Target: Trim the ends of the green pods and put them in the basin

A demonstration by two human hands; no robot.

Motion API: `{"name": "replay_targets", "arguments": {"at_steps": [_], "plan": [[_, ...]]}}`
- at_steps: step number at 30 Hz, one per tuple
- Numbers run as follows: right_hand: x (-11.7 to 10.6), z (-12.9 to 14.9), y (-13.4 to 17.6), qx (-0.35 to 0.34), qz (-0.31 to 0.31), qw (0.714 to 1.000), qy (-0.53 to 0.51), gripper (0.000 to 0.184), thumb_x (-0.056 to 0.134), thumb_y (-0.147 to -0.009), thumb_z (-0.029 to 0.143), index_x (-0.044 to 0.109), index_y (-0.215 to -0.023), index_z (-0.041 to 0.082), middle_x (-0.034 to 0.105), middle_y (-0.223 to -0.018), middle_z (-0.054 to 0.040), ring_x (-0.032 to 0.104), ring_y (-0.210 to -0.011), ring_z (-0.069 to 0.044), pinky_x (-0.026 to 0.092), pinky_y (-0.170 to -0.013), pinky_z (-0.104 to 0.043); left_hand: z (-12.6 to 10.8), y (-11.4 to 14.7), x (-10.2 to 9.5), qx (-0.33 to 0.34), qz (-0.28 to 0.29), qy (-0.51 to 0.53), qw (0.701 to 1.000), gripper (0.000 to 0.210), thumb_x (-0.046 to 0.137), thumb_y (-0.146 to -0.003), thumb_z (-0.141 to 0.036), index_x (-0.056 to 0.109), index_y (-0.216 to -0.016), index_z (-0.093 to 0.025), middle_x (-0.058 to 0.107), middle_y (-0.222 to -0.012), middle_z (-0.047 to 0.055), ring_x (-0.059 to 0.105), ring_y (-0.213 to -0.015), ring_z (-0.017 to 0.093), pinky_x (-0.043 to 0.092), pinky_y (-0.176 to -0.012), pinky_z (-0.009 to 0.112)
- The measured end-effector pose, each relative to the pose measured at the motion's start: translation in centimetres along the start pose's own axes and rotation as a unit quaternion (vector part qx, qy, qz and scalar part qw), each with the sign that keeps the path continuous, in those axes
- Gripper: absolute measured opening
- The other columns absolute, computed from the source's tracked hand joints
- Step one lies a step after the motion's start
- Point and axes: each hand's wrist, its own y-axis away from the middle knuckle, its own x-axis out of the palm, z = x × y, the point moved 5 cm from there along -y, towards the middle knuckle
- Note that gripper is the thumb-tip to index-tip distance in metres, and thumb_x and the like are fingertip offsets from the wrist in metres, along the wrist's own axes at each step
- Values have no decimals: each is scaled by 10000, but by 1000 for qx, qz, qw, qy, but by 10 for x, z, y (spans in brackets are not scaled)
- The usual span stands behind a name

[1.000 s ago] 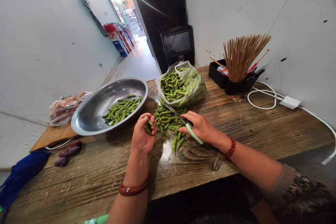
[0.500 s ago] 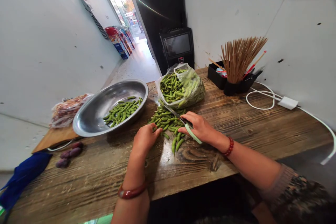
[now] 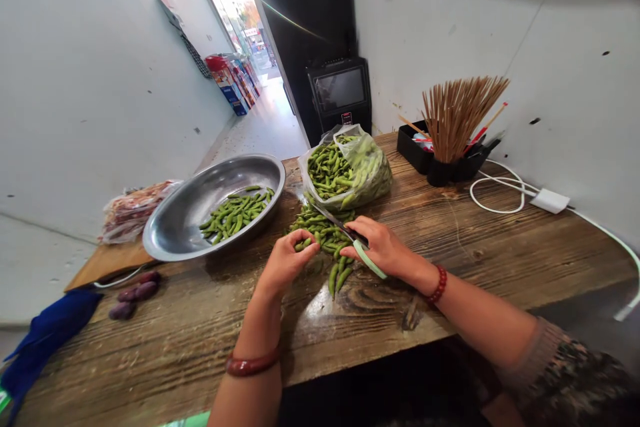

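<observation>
Between the thumb and fingers of my left hand (image 3: pixel 286 259) is a green edamame pod (image 3: pixel 303 245), held just over the table. My right hand (image 3: pixel 381 247) grips a pair of scissors (image 3: pixel 369 259) with pale green handles, the blades pointing away to the upper left. Below and beyond the blades lies a loose pile of edamame pods (image 3: pixel 320 223), with a few pods (image 3: pixel 340 275) nearer me. Behind the pile stands a clear plastic bag (image 3: pixel 377 177) full of pods. To the left, a wide steel basin (image 3: pixel 175 220) contains more pods.
On the wooden table (image 3: pixel 200 327) several purple-skinned tubers (image 3: pixel 134 292) lie at the left, near a blue cloth (image 3: pixel 50 333). A bagged bundle (image 3: pixel 133 210) sits behind the basin. Wooden skewers (image 3: pixel 457 120) stand in a black holder (image 3: pixel 415 147) at right, beside a white cable (image 3: pixel 495 197).
My left hand has risen slightly from the edge of the pile, bringing a pod up in its fingers. The right hand keeps the scissors in nearly the same place.
</observation>
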Motion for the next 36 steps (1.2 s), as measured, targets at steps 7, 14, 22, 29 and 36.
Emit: {"name": "replay_targets", "arguments": {"at_steps": [7, 14, 22, 29, 36], "plan": [[-2, 8, 0, -17, 7, 1000, -18, 379, 692, -825, 383, 590, -1114, 160, 625, -954, -82, 602, -836, -194, 498, -737, -313, -2, 7, 7, -50, 20, 292, 955, 299, 780, -663, -255, 634, -902, -150, 641, -736, 10, 381, -450, 19, 224, -417, 149], [1, 7, 1, -25, 8, 999, -20, 388, 696, -821, 383, 592, -1109, 145, 631, -968, -97, 608, -857, -204, 507, -751, -324, 0, 5, 10, -57, 22, 341, 938, 309, 762, -709, -295, 703, -970, -141, 580, -744, 2, 373, -471, 13, 219, -392, 135], [1, 8, 1, -21, 14, 1000, -16, 401, 704, -812, 388, 591, -1110, 145, 634, -975, -96, 611, -849, -202, 508, -742, -322, 1, 6, 8, -46, -13, 320, 946, 246, 793, -679, -295, 649, -822, -155, 460, -563, -63, 366, -455, 31, 231, -385, 131], [-1, 16, 3, -4, 62, 998, 33, 484, 750, -758, 406, 578, -1151, 180, 612, -1012, -66, 587, -781, -169, 479, -682, -286, -2, 8, 12, -44, -23, 262, 964, 267, 799, -661, -300, 642, -830, -166, 531, -590, -56, 400, -435, 31, 241, -387, 138], [-2, 18, 2, 19, 92, 993, 68, 488, 753, -753, 414, 585, -1154, 192, 599, -1020, -57, 580, -804, -171, 466, -682, -275, -3, 8, 14, -23, -12, 227, 973, 269, 765, -697, -339, 692, -882, -157, 572, -643, -27, 414, -457, 42, 252, -404, 162]]}}
